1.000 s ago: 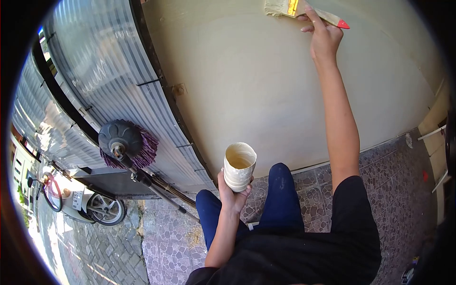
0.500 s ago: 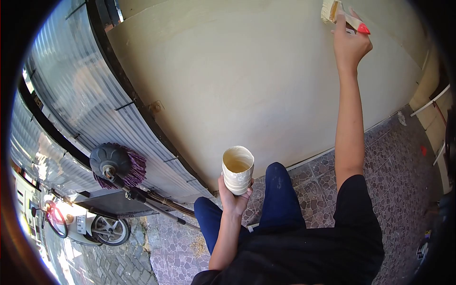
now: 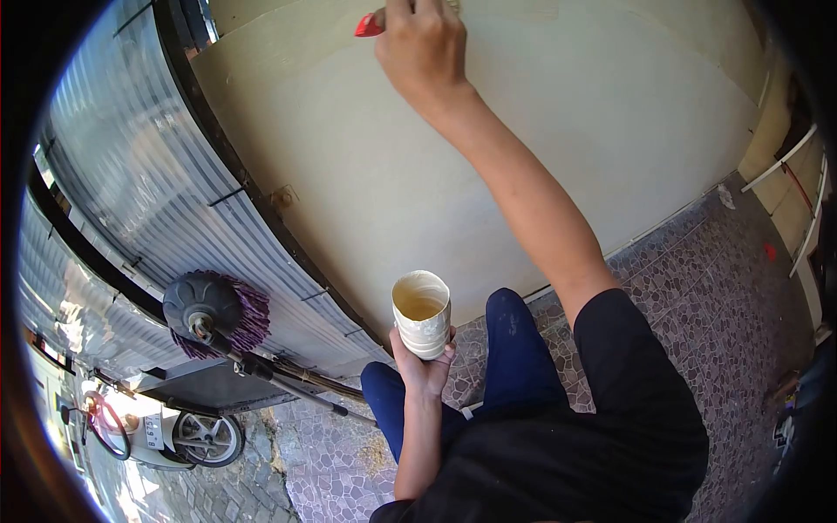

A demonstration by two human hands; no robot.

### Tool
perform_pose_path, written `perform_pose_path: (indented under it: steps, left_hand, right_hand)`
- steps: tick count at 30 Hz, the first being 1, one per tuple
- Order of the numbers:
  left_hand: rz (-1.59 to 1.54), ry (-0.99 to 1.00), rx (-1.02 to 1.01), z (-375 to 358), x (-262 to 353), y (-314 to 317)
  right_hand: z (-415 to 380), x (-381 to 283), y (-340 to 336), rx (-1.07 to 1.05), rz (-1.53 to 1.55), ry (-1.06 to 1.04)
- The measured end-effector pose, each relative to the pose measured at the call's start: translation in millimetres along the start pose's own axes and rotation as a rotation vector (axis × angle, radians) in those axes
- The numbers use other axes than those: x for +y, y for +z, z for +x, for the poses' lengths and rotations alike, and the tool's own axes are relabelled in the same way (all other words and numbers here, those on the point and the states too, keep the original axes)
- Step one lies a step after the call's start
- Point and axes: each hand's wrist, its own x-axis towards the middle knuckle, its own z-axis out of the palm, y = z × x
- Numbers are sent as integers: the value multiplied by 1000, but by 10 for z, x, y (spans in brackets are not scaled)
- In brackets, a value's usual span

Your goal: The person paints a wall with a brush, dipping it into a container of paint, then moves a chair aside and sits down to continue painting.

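My left hand [image 3: 425, 366] is wrapped round the lower part of a cream-coated plastic cup [image 3: 427, 336], which looks like a cut-off bottle. Yellowish-cream paint [image 3: 420, 309] shows inside it, and the cup stands roughly upright in front of my knees. High up at the wall [image 3: 488, 166], my right hand [image 3: 425, 44] is closed on a paintbrush. Only the red handle end [image 3: 369, 25] sticks out clearly on the left; a bit of the bristles may show beyond my fingers. The rest of the brush is hidden by my hand and the top of the frame.
A mop [image 3: 205, 314] with purple strands leans on the corrugated sheet panel [image 3: 200, 174] at left. Behind it stands a motor scooter [image 3: 166, 436]. Patterned tiles [image 3: 671, 349] cover the floor. White pipes [image 3: 785, 174] run near the wall's right end.
My right hand has swept far left along the upper wall with the paintbrush, whose red handle end now points left. My left hand still holds the cup in nearly the same place.
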Motion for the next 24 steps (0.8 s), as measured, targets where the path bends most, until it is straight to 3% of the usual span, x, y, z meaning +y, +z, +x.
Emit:
perform_pose_path:
  steps: [4, 6, 10, 12, 15, 16, 17, 19, 24]
  left_hand:
    - [-7, 2, -14, -31, 4, -21]
    - [6, 8, -23, -44, -9, -41]
    - [31, 15, -5, -67, -32, -27]
    - [43, 8, -9, -58, -53, -33]
    - [46, 6, -8, -50, -91, -7]
    - [47, 8, -7, -42, -105, 5]
    - [53, 6, 0, -37, -124, 18]
    - [59, 4, 9, -13, -167, 44]
    - [90, -34, 0, 67, -284, 110]
  right_hand:
    - [74, -699, 23, 4, 78, -52]
    - [91, -918, -54, -91, 229, 14]
    - [120, -1024, -218, -112, 470, -20]
    - [108, -915, -225, 19, 754, 112]
    - [94, -349, -150, 20, 796, 229]
    - [95, -149, -300, -191, 860, 425]
    - [68, 71, -279, -75, 932, 439]
    - [41, 505, -364, -123, 1150, 671]
    - [-65, 1618, -563, -125, 1070, 736]
